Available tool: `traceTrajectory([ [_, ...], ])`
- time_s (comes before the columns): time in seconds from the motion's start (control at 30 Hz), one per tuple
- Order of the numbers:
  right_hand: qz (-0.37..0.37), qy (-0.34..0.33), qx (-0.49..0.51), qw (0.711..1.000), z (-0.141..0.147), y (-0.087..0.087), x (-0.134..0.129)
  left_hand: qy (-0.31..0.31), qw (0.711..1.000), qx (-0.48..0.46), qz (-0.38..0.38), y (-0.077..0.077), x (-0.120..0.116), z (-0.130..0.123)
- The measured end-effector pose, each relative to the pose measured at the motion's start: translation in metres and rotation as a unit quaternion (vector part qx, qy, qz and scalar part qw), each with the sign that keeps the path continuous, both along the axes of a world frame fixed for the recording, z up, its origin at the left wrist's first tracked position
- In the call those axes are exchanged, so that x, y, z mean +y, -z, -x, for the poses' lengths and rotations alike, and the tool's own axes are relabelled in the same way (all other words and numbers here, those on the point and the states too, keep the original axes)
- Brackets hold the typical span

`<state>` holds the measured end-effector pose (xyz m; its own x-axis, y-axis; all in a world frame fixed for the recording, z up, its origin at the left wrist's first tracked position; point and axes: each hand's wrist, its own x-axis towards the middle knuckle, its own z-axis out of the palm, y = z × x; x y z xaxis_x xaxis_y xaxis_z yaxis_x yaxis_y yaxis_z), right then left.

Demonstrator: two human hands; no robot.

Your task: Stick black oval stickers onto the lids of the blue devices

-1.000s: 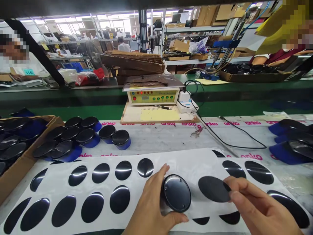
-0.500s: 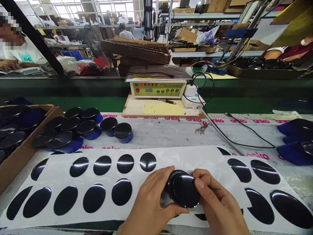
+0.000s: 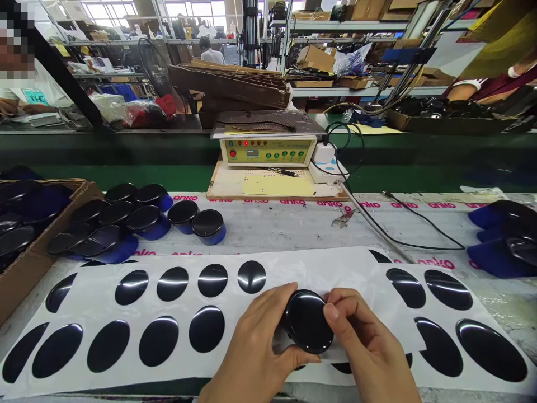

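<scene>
While our left hand [image 3: 255, 341] curves its grip around the side of a black cup [image 3: 287, 326], our right hand [image 3: 369, 341] pinches with thumb and finger at the right edge of a black disc [image 3: 309, 320]. We see this disc lying over the face of the cup, and both are above the white sheet [image 3: 327, 268] on the tabletop [image 3: 268, 229]. At our left, beside a cardboard box [image 3: 25, 280], we have several black-and-blue cups [image 3: 208, 226].

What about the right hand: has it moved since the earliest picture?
Yes, leftward: the right hand had its fingertips well right of the control box; now they are only slightly right of it, at the round black part's edge.
</scene>
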<state>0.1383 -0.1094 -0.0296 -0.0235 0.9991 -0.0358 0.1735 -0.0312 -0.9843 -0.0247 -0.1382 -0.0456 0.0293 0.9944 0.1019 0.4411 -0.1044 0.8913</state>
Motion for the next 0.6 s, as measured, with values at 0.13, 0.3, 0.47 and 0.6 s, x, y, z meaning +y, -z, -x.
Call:
traceTrajectory([
  [0.13, -0.004, 0.021, -0.016, 1.000, 0.0054, -0.0057, -0.0018, -0.004, 1.000, -0.006, 0.002, 0.0007, 0.0000, 0.0000],
  [0.3, -0.016, 0.030, -0.021, 0.999, 0.0078, -0.0051, -0.0036, -0.006, 1.000, -0.014, 0.010, 0.0018, -0.0012, -0.0018],
  [0.47, -0.017, 0.025, -0.026, 0.999, 0.0080, -0.0056, -0.0048, -0.022, 0.999, -0.030, 0.010, 0.0008, -0.0016, -0.0041],
  [0.6, -0.018, 0.022, -0.035, 0.999, 0.0083, -0.0071, -0.0049, -0.014, 0.999, -0.024, 0.025, -0.0021, -0.0003, -0.0020],
])
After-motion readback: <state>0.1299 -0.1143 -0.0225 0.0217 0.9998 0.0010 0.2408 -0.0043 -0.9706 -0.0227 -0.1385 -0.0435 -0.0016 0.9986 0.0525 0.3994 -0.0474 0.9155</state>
